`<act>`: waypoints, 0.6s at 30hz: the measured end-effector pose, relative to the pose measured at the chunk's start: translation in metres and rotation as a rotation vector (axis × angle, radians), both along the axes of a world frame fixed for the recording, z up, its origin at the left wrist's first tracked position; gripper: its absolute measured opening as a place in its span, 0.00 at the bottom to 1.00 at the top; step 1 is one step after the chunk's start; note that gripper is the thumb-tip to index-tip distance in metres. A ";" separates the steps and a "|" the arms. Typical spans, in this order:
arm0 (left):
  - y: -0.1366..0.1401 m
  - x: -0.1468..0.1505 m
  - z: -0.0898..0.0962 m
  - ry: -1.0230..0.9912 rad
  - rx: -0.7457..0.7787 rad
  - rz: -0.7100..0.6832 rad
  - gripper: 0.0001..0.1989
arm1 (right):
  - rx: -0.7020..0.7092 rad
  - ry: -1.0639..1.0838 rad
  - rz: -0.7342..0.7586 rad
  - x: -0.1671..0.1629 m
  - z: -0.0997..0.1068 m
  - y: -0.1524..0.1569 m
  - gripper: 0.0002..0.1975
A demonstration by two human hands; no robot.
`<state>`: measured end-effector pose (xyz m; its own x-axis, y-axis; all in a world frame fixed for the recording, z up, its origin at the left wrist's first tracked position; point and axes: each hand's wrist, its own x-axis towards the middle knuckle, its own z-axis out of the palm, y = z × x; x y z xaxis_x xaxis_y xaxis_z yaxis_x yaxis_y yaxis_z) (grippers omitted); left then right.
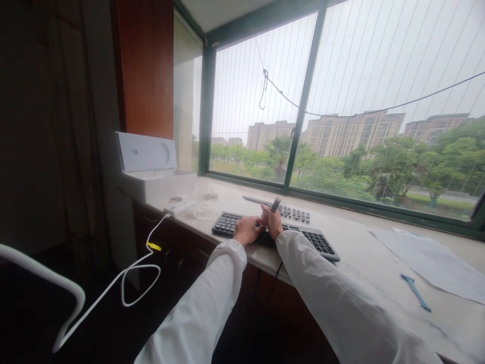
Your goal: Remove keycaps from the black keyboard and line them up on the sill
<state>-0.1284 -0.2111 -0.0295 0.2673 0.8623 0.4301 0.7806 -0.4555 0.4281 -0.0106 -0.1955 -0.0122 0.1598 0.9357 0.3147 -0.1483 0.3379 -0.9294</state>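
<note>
Broad pale windowsill counter [356, 253] under a barred window, serving as desk. On it, black keyboard [303, 237] lying near the front edge, cable dropping below; a second, slimmer keyboard [291, 212] just behind. Left hand [247, 230] resting on the front keyboard's middle keys, fingers curled down and close together. Right hand [272, 221] just beside it, fingers wrapped around a small dark pen-like tool [275, 205], tip end poking up above the knuckles; exact pinch hard to tell at this size.

Possible trouble, judged from the layout: keyboard close to the counter lip, so a firm push or tug could tip it over the edge. Tool held upright in a loose-looking grip, so a slip could drop it between keys or pry a keycap off at an angle. White cable [140, 268] looping off the counter toward the floor, with a yellow tag, liable to snag a sleeve or knee and drag the white power strip [180, 207] along. Loose papers [432, 258] and a blue tool [416, 292] to the right, easy to sweep off with the right forearm.

Open white box [151, 167] at far left: faint marks on the lid, unreadable. Key legends and paper print too small to read. No brand legible anywhere.
</note>
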 end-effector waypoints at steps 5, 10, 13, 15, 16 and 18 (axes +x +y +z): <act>-0.003 -0.001 -0.001 -0.053 0.017 0.009 0.14 | 0.110 0.079 0.064 -0.002 0.002 -0.001 0.26; -0.005 -0.003 -0.001 -0.180 -0.003 0.032 0.09 | 0.160 0.173 0.089 0.009 0.018 0.001 0.29; -0.005 -0.005 0.000 -0.319 0.016 0.046 0.07 | 0.197 0.158 -0.004 0.024 0.029 0.001 0.28; -0.005 -0.007 0.001 -0.416 0.054 0.057 0.06 | 0.199 0.002 -0.079 0.034 0.033 -0.002 0.26; -0.005 -0.008 0.001 -0.459 0.075 0.063 0.06 | 0.202 -0.121 -0.105 0.037 0.034 -0.003 0.25; -0.005 -0.010 0.002 -0.521 0.106 0.076 0.06 | 0.229 -0.391 -0.117 0.042 0.033 -0.007 0.23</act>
